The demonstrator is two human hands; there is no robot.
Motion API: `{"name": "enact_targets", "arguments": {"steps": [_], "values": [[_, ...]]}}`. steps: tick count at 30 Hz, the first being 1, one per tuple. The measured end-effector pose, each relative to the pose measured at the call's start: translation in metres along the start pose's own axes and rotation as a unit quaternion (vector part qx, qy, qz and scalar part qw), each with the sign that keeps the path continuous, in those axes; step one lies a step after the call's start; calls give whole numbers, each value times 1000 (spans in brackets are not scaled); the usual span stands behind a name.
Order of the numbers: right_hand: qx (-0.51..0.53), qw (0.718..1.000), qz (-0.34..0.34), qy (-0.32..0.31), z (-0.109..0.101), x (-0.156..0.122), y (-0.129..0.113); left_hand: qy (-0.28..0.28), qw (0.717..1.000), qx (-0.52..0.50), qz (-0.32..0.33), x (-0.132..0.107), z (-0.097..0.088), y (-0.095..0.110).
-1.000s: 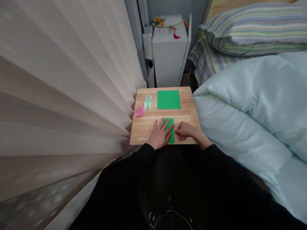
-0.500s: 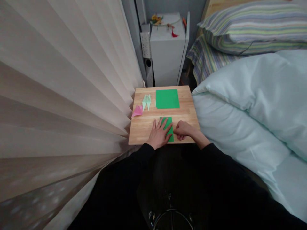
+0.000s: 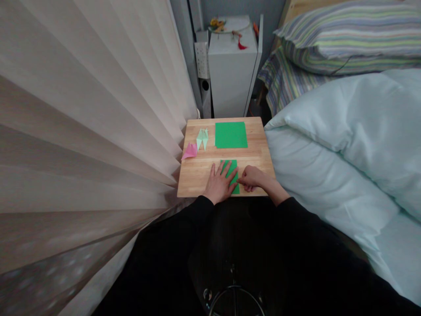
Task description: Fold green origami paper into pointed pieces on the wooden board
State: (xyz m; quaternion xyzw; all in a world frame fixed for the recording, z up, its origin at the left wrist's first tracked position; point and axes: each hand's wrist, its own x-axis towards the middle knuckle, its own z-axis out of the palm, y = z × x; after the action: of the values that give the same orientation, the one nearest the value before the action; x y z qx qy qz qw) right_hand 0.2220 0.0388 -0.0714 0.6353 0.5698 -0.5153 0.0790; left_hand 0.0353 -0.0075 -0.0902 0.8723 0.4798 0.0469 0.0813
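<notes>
Green strip (image 3: pixel 234 177) near front edge of board (image 3: pixel 193 180), room leftward.

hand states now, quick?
Left hand: open, fingers spread, palm-down on the folded green paper.
Right hand: closed, curled at the paper's right edge; no held object visible.

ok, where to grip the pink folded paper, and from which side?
Probably pinch the pink folded paper by its broad right part, coming from the near side: it narrows to a tip on the left, toward the curtain, and mint-green folded paper sits just beyond its right end.
</notes>
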Motion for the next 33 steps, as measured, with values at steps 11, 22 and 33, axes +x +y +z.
{"name": "enact_targets", "arguments": {"steps": [11, 22, 33], "values": [[1, 998, 27, -58, -2, -14, -8, 8, 1000, -2, -19, 2, 2, 0], [-3, 997, 29, -72, 1, -14, -12, 5, 1000, -4, -10, -1, 1, 2], [-5, 997, 21, -70, 1, -18, -15, 7, 1000, -5, -11, 0, 0, 3]]}}
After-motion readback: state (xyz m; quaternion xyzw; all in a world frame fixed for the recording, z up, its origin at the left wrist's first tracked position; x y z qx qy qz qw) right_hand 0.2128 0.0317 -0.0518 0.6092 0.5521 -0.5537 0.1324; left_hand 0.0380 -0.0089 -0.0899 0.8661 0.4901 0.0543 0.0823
